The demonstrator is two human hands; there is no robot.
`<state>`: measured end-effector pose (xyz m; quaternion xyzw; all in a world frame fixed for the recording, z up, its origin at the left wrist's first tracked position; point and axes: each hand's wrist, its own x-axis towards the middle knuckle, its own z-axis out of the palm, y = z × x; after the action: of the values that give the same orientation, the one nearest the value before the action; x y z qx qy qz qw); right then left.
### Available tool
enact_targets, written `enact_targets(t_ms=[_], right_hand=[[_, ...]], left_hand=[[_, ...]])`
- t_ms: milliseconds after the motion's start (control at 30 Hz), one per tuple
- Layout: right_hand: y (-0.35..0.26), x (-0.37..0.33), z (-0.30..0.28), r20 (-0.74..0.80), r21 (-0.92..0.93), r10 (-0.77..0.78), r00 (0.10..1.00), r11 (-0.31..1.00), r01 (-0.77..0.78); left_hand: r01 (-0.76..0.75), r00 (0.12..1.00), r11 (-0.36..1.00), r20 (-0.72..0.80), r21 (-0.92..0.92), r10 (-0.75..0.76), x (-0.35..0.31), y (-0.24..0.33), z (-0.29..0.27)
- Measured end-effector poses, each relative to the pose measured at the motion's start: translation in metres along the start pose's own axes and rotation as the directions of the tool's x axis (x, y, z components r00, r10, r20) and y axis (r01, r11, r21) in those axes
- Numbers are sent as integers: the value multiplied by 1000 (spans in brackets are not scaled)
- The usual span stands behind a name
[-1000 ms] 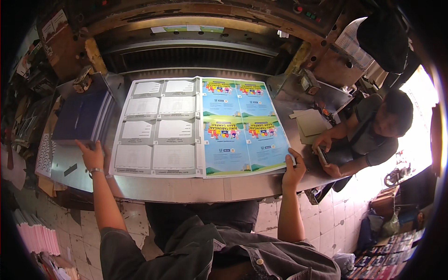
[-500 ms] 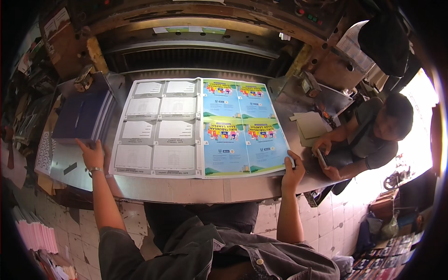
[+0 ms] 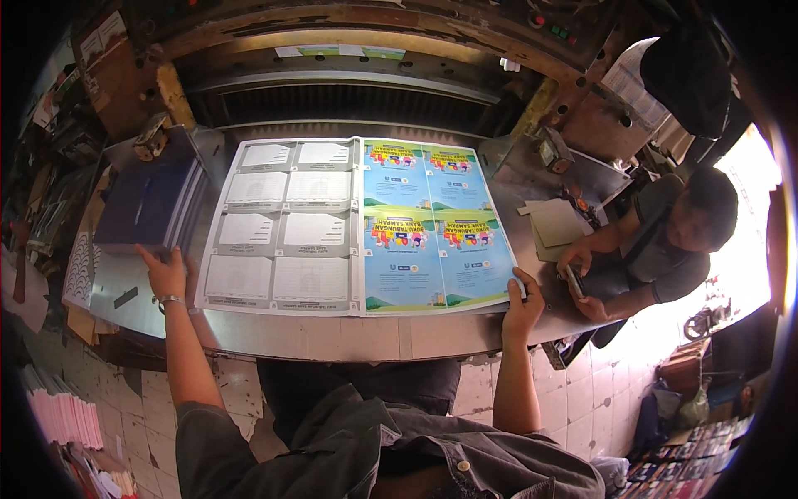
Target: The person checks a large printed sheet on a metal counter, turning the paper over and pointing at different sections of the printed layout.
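A wide stack of printed sheets (image 3: 321, 226) lies across the metal table, grey-and-white forms on its left half and blue-green colour covers on its right half. At its near right corner is my right hand (image 3: 522, 309), thumb and fingers closed around the sheet edge. My left hand (image 3: 169, 273) is at the front of a dark blue stack of bound books or covers (image 3: 145, 204) on the left. Its fingers are stretched out and touch the stack's near edge; they do not wrap round it.
A large machine with a dark slotted opening (image 3: 357, 106) stands behind the table (image 3: 332, 337). Metal side guards flank the sheets. At right, a seated person (image 3: 677, 224) holds a phone beside cream card pieces (image 3: 553, 229). Pink paper stacks (image 3: 66, 416) stand on the floor at left.
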<state>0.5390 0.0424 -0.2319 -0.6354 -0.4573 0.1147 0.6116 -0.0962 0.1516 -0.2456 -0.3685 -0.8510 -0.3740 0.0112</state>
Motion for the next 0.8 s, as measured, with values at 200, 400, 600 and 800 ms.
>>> enact_targets(t_ms=[200, 400, 600, 800], right_hand=[[3, 1, -1, 9, -11, -15, 1000, 1000, 15], [5, 1, -1, 19, -9, -8, 1000, 1000, 8], [1, 0, 0, 9, 13, -13, 1000, 1000, 13], [0, 0, -1, 15, -27, -23, 1000, 999, 23]], left_hand=[[-7, 1000, 1000, -9, -3, 7, 3, -6, 2], [-15, 1000, 1000, -11, 1, 15, 3, -7, 2], [0, 1000, 1000, -3, 1, 0, 0, -2, 0], [-7, 1000, 1000, -8, 6, 7, 1, -6, 2]])
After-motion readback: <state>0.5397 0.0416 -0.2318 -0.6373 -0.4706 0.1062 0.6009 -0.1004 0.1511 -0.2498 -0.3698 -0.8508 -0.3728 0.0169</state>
